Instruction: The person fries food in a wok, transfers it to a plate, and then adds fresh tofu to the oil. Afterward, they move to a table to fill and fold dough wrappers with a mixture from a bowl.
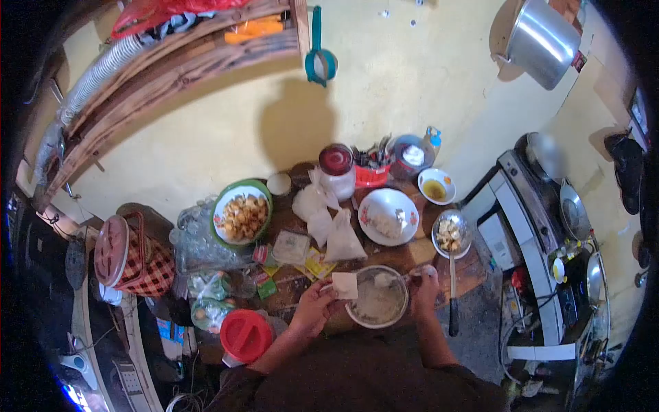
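Nearest to us is our own dark-clothed body at the bottom edge, and from it our two forearms reach up to a metal bowl [377, 298] of pale, wet-looking mix standing at the near edge of the wooden worktop [473, 271]. Our left hand [314, 307] has its fingers pinched narrow on a small white packet [345, 285], held over the bowl's left rim. Our right hand [424, 292] is closed on the bowl's right rim. Just right of that hand lies a ladle [452, 237] with pale chunks in its scoop, its dark handle pointing toward us. Beyond the bowl sit a white plate [388, 216], tied clear bags [341, 237] and a green-rimmed dish [241, 211] of fried pieces. A red lid [246, 335] lies lower left.
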Tool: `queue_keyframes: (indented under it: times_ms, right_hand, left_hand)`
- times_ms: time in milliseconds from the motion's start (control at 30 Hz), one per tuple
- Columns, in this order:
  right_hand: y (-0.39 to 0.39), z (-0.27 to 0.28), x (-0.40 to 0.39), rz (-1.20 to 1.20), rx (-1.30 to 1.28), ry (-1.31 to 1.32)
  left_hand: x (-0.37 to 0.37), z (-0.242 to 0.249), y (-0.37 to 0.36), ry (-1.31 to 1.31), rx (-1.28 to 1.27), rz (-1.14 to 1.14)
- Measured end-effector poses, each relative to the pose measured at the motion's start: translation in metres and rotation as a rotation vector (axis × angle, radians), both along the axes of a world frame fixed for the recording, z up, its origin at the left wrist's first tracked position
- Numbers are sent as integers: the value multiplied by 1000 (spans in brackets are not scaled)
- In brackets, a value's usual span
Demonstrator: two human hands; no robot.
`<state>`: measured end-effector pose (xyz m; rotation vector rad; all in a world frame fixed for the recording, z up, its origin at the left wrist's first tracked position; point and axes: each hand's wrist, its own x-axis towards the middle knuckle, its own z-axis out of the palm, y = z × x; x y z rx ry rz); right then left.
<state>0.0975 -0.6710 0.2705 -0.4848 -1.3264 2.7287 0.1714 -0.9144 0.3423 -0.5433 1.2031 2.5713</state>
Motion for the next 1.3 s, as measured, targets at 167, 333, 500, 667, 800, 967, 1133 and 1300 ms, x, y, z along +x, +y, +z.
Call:
queue_keyframes:
  times_ms: [167,333,500,667,800,967,1133,1300]
  right_hand:
    - [-11,-16,13,98,510,80]
    - [-36,-13,47,485,1391,500]
    - [-36,13,60,938,1478,549]
    - [-30,44,44,1041,1304,460]
    - [-42,81,19,644,1087,467]
    - [-48,90,-1,470,1120,685]
    - [-50,93,-4,529,935,827]
    - [-47,102,5,425,956,938]
  left_hand:
    - [-6,-5,-4,26,-63,39]
    - [-9,-9,-3,-4,-48,131]
    - [-15,-18,3,-48,-102,149]
    - [-25,-19,10,-77,-158,84]
    - [-27,-11,12,-48,-188,44]
    - [-30,12,8,135,-355,-155]
    - [-29,27,-1,223,-403,-309]
    - [-24,47,0,326,-460,-337]
